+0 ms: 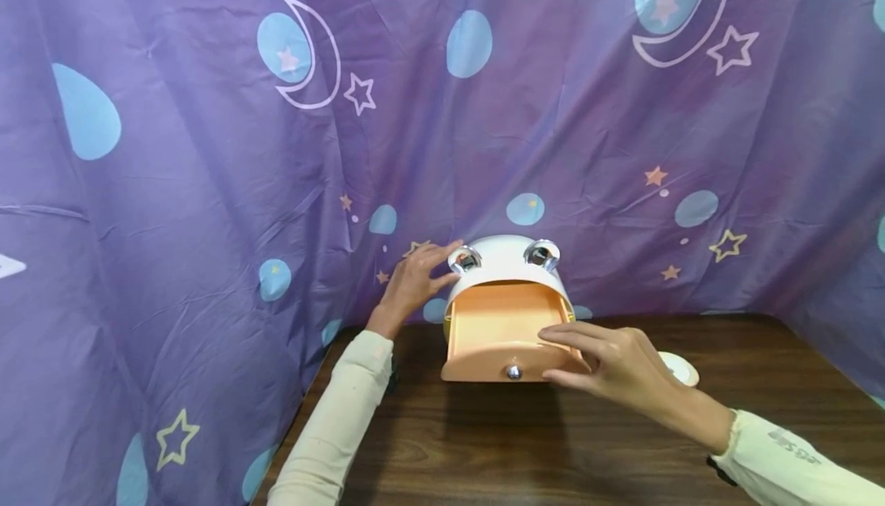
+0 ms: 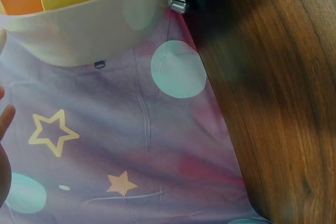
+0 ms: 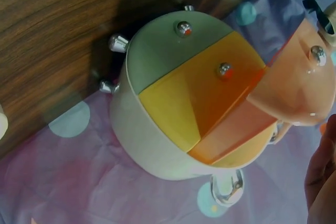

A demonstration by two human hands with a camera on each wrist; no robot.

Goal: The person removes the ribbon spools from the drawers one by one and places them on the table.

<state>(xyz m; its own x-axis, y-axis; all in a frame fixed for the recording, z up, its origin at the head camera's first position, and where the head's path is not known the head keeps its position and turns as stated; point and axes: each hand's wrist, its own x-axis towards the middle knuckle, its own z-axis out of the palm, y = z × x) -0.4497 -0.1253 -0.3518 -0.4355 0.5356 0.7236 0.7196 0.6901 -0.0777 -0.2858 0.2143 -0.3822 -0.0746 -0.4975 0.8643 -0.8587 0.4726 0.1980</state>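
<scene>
A white rounded drawer box [image 1: 508, 260] with two chrome ring-shaped eyes stands on the table. Its peach top drawer [image 1: 508, 320] is pulled out, and no contents show in it. Below, in the right wrist view, are a yellow drawer [image 3: 181, 111] and a green drawer [image 3: 163, 51], both closed, with chrome knobs. My left hand [image 1: 416, 276] is at the box's left eye, fingers and thumb spread beside it. My right hand [image 1: 615, 356] is at the right end of the peach drawer front, fingers extended over its top edge and thumb lower, in front of the panel.
The dark wooden table [image 1: 622, 444] carries a small white round object [image 1: 681, 368] right of the box, partly hidden by my right wrist. Behind the table hangs a purple cloth [image 1: 415, 137] with moons and stars. Chrome feet [image 3: 118, 42] stick out under the box.
</scene>
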